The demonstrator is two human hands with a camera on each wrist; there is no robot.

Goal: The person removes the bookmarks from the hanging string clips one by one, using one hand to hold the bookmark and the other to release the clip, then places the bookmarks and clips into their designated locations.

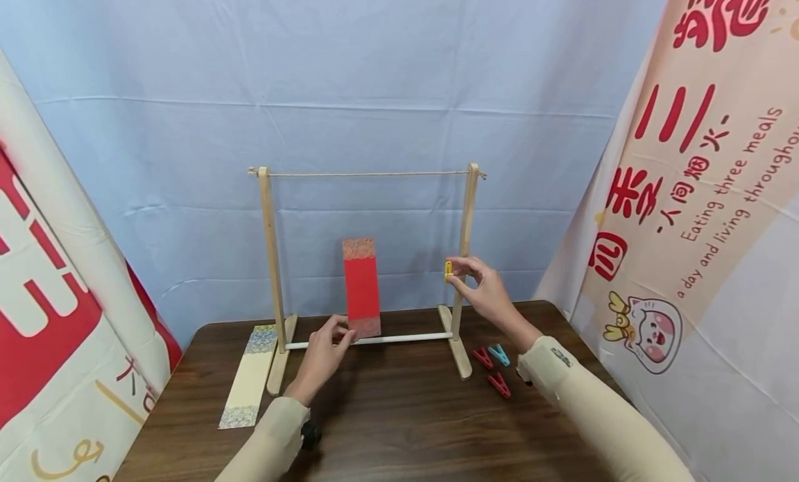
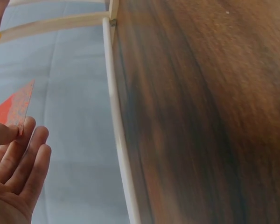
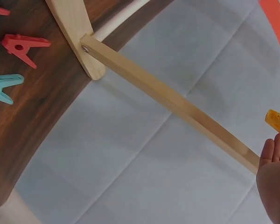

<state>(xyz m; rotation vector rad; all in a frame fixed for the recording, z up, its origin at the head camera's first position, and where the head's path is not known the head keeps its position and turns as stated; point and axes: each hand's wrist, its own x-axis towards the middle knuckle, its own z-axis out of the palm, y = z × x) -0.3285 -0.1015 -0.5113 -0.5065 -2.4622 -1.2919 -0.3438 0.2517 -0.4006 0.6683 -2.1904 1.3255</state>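
Note:
Pinched at its lower left corner by my left hand (image 1: 324, 345), a red paper strip (image 1: 363, 288) with patterned ends stands upright inside the wooden frame's outline. In the left wrist view the thumb and forefinger grip the strip's patterned corner (image 2: 22, 105), the other fingers loosely extended. My right hand (image 1: 482, 288) holds a yellow clothespin (image 1: 448, 271) between thumb and fingers, beside the frame's right post (image 1: 467, 222). The right wrist view catches the clothespin (image 3: 276, 122) at its right edge. Above both hands, a thin cord (image 1: 368, 174) runs between the post tops.
A cream paper strip (image 1: 243, 385) with blue patterned ends lies at the left of the dark wooden table (image 1: 399, 419). Two red clothespins (image 1: 499, 385) and a blue clothespin (image 1: 499, 354) lie right of the frame's foot. A white rod (image 1: 406, 339) joins the posts low down.

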